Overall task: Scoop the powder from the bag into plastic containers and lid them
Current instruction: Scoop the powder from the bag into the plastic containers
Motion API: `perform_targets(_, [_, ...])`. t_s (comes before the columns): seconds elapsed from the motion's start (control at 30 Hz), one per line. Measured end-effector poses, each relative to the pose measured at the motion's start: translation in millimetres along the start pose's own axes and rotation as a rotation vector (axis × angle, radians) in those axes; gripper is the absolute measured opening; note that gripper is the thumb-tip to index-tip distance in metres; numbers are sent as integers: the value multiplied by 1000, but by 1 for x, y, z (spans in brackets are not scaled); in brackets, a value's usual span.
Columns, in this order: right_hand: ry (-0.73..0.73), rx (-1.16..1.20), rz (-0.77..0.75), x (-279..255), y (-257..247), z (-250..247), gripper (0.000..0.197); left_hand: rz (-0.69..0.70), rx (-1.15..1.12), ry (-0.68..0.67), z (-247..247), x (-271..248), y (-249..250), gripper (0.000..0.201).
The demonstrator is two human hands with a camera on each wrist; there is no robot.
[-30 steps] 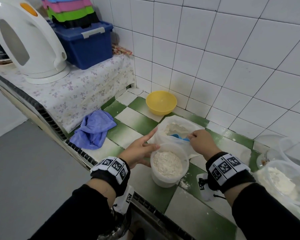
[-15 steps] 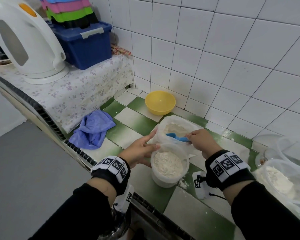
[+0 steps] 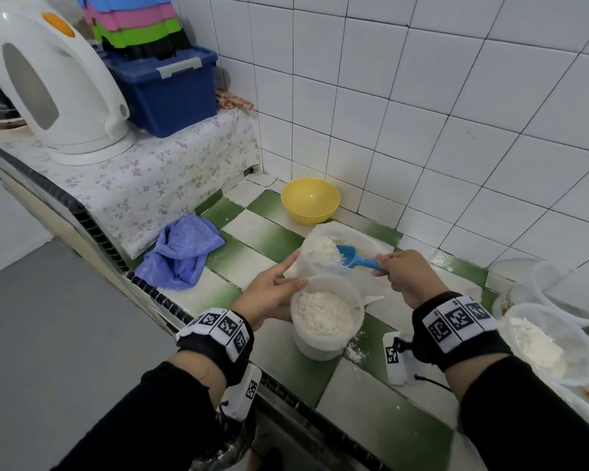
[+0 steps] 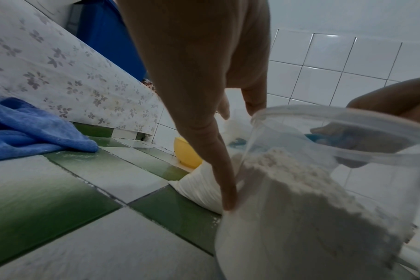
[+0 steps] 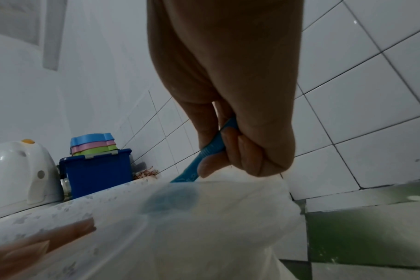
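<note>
A clear plastic container (image 3: 323, 338), well filled with white powder, stands on the green-and-white tiled counter (image 3: 252, 239). Just behind it lies the open powder bag (image 3: 364, 237). My left hand (image 3: 288, 277) rests against the container's left rim, thumb on the rim and index finger straight along the bag's edge; in the left wrist view its straight fingers (image 4: 218, 161) touch the container's wall (image 4: 312, 217). In my right hand (image 3: 385, 270) I grip the handle of a blue scoop (image 3: 349, 256), which is heaped with powder in the bag's mouth. The right wrist view shows my fingers (image 5: 240, 144) curled round that handle (image 5: 204, 153).
A second container with powder (image 3: 541, 341) and empty clear containers (image 3: 565, 287) stand at the right. A yellow bowl (image 3: 310, 200) sits by the wall and a blue cloth (image 3: 181, 253) lies to the left. Kettle (image 3: 48, 79) and blue box (image 3: 167, 90) occupy the raised shelf. Spilled powder (image 3: 354, 353) dots the tiles.
The scoop has come up out of the powder inside the bag and now shows loaded at the bag's mouth. My left hand stays at the container.
</note>
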State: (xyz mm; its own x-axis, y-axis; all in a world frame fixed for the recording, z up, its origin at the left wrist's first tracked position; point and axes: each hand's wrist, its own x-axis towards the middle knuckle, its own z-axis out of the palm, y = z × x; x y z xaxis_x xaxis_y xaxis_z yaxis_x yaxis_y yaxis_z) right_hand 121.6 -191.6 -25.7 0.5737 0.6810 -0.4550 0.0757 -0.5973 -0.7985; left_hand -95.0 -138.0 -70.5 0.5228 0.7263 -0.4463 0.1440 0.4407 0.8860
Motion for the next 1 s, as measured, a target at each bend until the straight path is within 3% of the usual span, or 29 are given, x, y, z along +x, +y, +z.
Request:
perform_targets(0.4, [-76,158,-127,-36,5,-49,20,38,38,130,10,-19,-8,17])
perform_targets(0.6, [-175,-6,-197,-56,18,-57,22,30,51,138,12,-22,-9,17])
perform_targets(0.7, [-122,-227,-323,-65,21,-46,18,26,60,146,12,-23,-8,17])
perform_targets(0.87, [-13,-523,-654,-76,31,-26,18,23,64,146,13,-25,-7,17])
perform_targets(1.0, [13,-566,-813,-77,38,-23,22,18,73,155,13,-26,-6,17])
